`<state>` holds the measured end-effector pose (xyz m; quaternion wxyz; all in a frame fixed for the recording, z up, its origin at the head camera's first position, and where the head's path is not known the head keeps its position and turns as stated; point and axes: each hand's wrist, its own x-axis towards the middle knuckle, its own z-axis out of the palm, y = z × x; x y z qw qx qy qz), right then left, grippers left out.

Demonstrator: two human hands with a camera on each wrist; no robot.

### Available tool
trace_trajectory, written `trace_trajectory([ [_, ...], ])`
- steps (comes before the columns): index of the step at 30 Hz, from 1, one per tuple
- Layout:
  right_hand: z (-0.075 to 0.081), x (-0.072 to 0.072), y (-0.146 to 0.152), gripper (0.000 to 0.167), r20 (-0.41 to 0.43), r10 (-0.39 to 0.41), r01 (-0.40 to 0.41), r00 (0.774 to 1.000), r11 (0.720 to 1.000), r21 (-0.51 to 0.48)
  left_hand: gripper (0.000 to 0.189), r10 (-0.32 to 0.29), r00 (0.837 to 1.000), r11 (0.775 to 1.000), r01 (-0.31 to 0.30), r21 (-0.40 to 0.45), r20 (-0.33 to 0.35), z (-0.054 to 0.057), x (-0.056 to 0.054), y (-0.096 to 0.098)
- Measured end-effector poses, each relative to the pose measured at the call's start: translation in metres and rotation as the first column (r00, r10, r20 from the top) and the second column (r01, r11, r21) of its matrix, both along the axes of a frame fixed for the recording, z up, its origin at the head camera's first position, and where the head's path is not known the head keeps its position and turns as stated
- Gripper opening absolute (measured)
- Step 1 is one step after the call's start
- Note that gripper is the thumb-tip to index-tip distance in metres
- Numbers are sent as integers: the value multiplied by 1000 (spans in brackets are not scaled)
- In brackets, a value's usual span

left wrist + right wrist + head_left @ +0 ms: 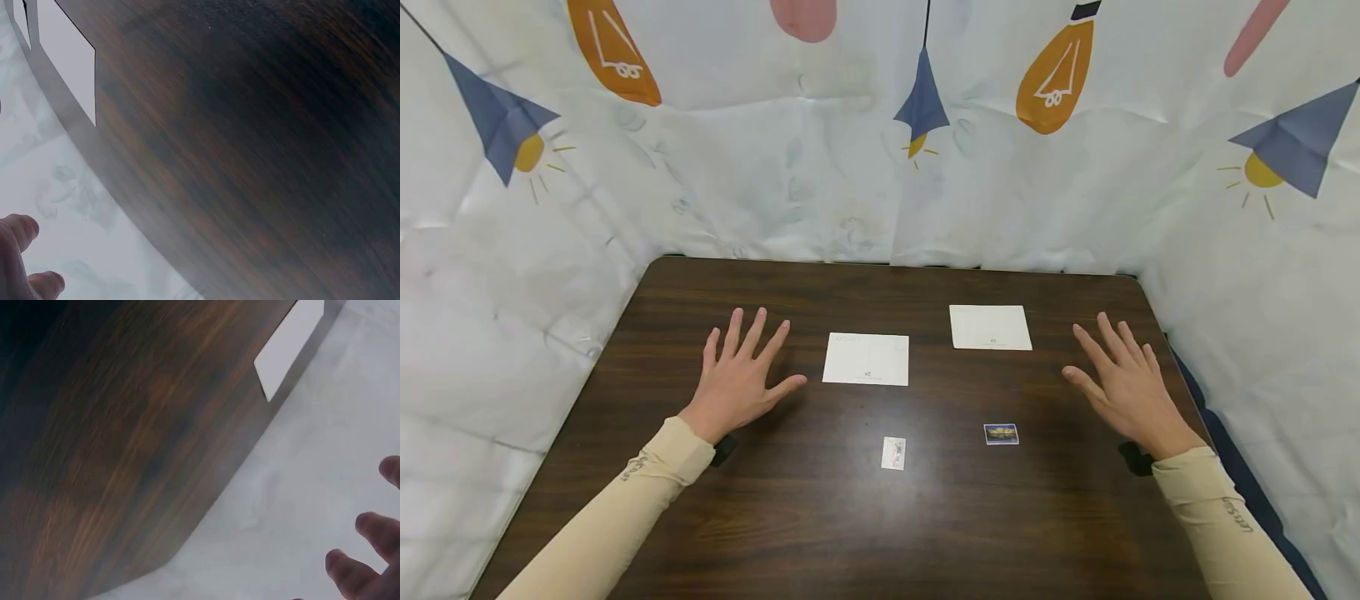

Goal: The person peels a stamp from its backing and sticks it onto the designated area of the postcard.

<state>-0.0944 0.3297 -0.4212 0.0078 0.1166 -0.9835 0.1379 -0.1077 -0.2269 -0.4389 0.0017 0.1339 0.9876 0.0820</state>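
Observation:
My left hand (737,383) is spread over the left part of the table, fingers straight and holding nothing. To its right lies a white postcard (866,359) with small print. My right hand (1127,383), also spread with nothing in it, is over the table's right side. A second white postcard (991,327) lies to its left, farther back. Nearer the front are two postage stamps: a pale one (893,453) standing lengthwise and a dark blue and yellow one (1002,434) lying crosswise. In both wrist views only some fingertips show, apart from the postcards.
The dark wooden table (820,533) has rounded far corners. White cloth (850,183) printed with lamps and bulbs hangs along its back and sides. Dark blue material (1240,475) shows beyond the right edge. A dark wrist camera (724,451) sits under the left cuff.

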Motion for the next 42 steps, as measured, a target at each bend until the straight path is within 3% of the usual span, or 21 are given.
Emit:
trace_trajectory([
  [8, -9, -1, -17, 76, -171, 43, -58, 984, 995, -85, 92, -26, 1000, 1000, 25, -9, -17, -3, 2, 4],
  [13, -14, -2, -28, 78, -193, 28, -62, 981, 983, -174, 92, -37, 999, 999, 37, -4, -15, -4, 0, 5],
  [26, -28, -3, -60, 72, -48, -52, 32, 998, 942, -335, 91, -59, 998, 998, 59, 7, -15, -15, -6, 11],
  [33, -41, -1, -80, 58, -28, -75, 53, 997, 882, -468, 91, -91, 996, 996, 91, 5, -20, -22, -12, 19],
  [42, -56, 8, -113, 54, 69, -20, 55, 997, 831, -553, 91, -117, 993, 993, 117, -19, 25, -30, -20, 30],
])
